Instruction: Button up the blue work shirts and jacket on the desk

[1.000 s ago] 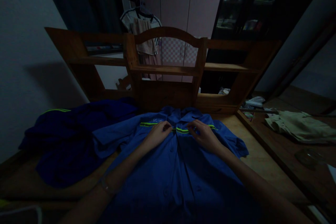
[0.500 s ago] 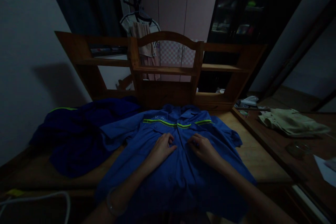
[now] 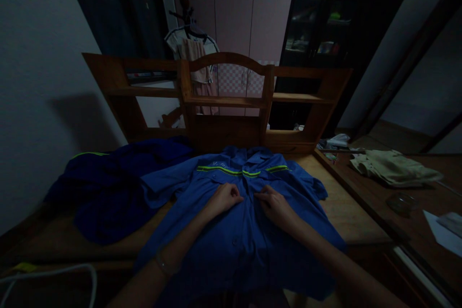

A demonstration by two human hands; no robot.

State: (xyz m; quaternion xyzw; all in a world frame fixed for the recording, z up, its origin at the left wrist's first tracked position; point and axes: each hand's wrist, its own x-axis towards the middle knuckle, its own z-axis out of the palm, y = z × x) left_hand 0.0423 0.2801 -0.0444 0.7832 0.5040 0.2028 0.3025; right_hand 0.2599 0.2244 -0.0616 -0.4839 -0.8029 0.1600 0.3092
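A blue short-sleeved work shirt [image 3: 216, 221] lies spread front up on the wooden desk, its collar toward the shelf. Yellow-green reflective strips cross its chest. On the left side of the front opening, my left hand [image 3: 226, 198] is closed, thumb and forefinger pinched at the cloth. Across the opening, my right hand [image 3: 273, 203] has its fingers drawn together on the other front edge. A narrow gap separates the two hands. Whatever small part of the shirt lies between the fingertips is too dark to make out. A button shows below my left hand.
A crumpled dark blue garment [image 3: 104, 202] lies left of the shirt. Behind stands a wooden shelf [image 3: 227, 102]. On the right surface are a folded pale green cloth [image 3: 393, 167], a glass jar [image 3: 401, 203] and white paper [image 3: 443, 238]. A white cable [image 3: 77, 266] loops at lower left.
The camera view has tilted up slightly. My left thumb and forefinger have come together, and the right fingers have straightened a little at the shirt front. The shirt lies as before.
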